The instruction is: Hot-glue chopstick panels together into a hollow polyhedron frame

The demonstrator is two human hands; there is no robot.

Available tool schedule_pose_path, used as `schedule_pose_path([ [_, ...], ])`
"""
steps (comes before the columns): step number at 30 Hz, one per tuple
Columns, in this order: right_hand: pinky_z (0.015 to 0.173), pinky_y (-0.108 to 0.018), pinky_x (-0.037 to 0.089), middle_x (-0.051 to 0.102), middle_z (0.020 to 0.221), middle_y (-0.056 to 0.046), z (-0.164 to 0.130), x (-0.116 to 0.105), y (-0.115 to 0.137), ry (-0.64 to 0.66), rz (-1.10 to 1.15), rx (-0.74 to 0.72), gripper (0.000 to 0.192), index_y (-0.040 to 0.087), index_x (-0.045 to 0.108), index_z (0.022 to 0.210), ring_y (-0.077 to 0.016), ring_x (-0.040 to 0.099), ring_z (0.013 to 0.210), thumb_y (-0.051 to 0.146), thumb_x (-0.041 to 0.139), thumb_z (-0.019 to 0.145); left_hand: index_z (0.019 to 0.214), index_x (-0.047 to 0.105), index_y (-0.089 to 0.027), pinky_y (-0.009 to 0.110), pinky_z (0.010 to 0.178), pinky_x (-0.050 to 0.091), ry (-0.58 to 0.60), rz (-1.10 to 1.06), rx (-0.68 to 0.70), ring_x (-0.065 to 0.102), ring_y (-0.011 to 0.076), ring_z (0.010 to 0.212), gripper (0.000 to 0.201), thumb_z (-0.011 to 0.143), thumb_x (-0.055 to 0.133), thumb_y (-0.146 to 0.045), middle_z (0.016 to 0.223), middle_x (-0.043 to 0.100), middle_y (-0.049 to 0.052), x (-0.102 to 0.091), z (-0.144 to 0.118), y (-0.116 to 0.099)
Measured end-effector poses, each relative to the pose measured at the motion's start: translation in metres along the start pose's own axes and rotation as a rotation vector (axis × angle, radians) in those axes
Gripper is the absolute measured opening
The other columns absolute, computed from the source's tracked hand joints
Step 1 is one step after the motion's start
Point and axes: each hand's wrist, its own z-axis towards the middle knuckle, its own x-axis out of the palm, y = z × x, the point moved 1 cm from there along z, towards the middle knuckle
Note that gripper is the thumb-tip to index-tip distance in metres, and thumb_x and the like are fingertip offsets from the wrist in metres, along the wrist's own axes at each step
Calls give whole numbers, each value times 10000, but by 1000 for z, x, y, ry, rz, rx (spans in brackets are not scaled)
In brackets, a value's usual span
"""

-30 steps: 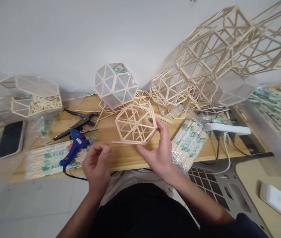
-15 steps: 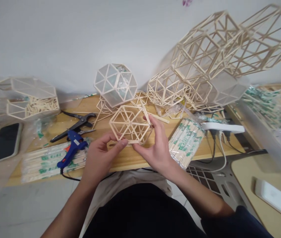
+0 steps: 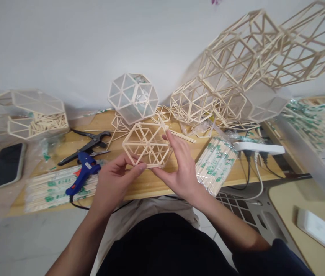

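Note:
Between my two hands is a geometric frame (image 3: 149,144) built of thin wooden sticks, its near face a hexagon of triangles. My left hand (image 3: 115,177) pinches the lower left edge between thumb and fingers. On the opposite side, my right hand (image 3: 179,165) grips the frame, its thumb at the bottom edge and its fingers up along the right side. Those fingers hide part of the right side. Left of my left hand, a blue glue gun (image 3: 84,172) lies on plastic-wrapped sticks (image 3: 56,188). Right of my right hand rests another wrapped bundle of sticks (image 3: 216,165).
Black pliers (image 3: 86,147) and a phone (image 3: 8,165) lie to the left. A panelled polyhedron (image 3: 133,97) stands behind the frame. Tall stick lattices (image 3: 237,57) lean on the wall at right. A white power strip (image 3: 258,148) with cables sits near the right end.
The stick frame has turned slightly and shifted a little left in my hands. The fingers of my right hand have moved slightly left with it.

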Motion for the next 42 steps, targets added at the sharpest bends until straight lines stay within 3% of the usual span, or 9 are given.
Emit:
schedule_pose_path([
  [2, 1137, -598, 500, 601, 1481, -171, -2, 2, -1, -33, 37, 27, 830, 255, 344, 1564, -337, 564, 1410, 316, 815, 884, 736, 766, -216, 314, 801, 515, 12, 10, 13, 670, 192, 802, 176, 789, 851, -361, 821, 754, 27, 0, 0, 1],
  [5, 1118, -587, 514, 618, 1418, -173, -3, 4, -3, -73, 97, 63, 605, 252, 458, 1317, -328, 586, 1389, 280, 837, 847, 752, 767, -220, 311, 781, 515, 24, 21, 19, 669, 190, 784, 167, 811, 835, -360, 812, 757, 23, 0, 0, 2],
  [9, 1078, -580, 523, 643, 1353, -143, -1, 4, -2, -37, 69, 35, 384, 276, 477, 1013, -325, 617, 1336, 275, 819, 839, 789, 780, -218, 305, 784, 517, 21, 29, 14, 672, 187, 792, 157, 825, 827, -364, 845, 764, 25, -2, -3, 5],
  [14, 1052, -570, 520, 654, 1320, -142, 2, 1, -1, -22, 15, 14, 326, 272, 488, 940, -337, 609, 1324, 280, 797, 836, 762, 762, -215, 303, 813, 517, 12, 71, 20, 681, 191, 834, 188, 826, 831, -378, 884, 768, 27, -5, -5, 8],
  [23, 1059, -563, 527, 657, 1302, -134, 0, 3, 0, -32, 79, 49, 405, 272, 479, 1006, -330, 619, 1310, 268, 837, 818, 836, 796, -231, 317, 843, 530, 41, 75, 42, 696, 200, 856, 143, 844, 825, -370, 891, 778, 26, -8, -4, 9],
  [27, 1097, -580, 524, 641, 1366, -146, -2, 4, 0, -41, 81, 63, 600, 261, 472, 1304, -331, 603, 1352, 285, 841, 831, 834, 785, -230, 317, 854, 526, 28, 88, 42, 693, 198, 872, 142, 846, 826, -366, 901, 768, 21, -8, -5, 10],
  [31, 1100, -569, 541, 606, 1461, -170, -4, 3, 0, -3, 30, 35, 849, 246, 347, 1562, -337, 574, 1394, 305, 826, 864, 804, 770, -217, 316, 849, 520, 0, 109, 41, 688, 194, 867, 168, 842, 826, -371, 898, 758, 21, -7, -6, 9],
  [42, 1156, -612, 500, 579, 1528, -176, -5, 3, 1, 19, 9, -2, 880, 258, 307, 1640, -355, 552, 1429, 299, 790, 906, 801, 725, -222, 295, 818, 494, 83, 119, 28, 657, 169, 840, 165, 853, 819, -347, 863, 728, -13, -12, -4, 5],
])
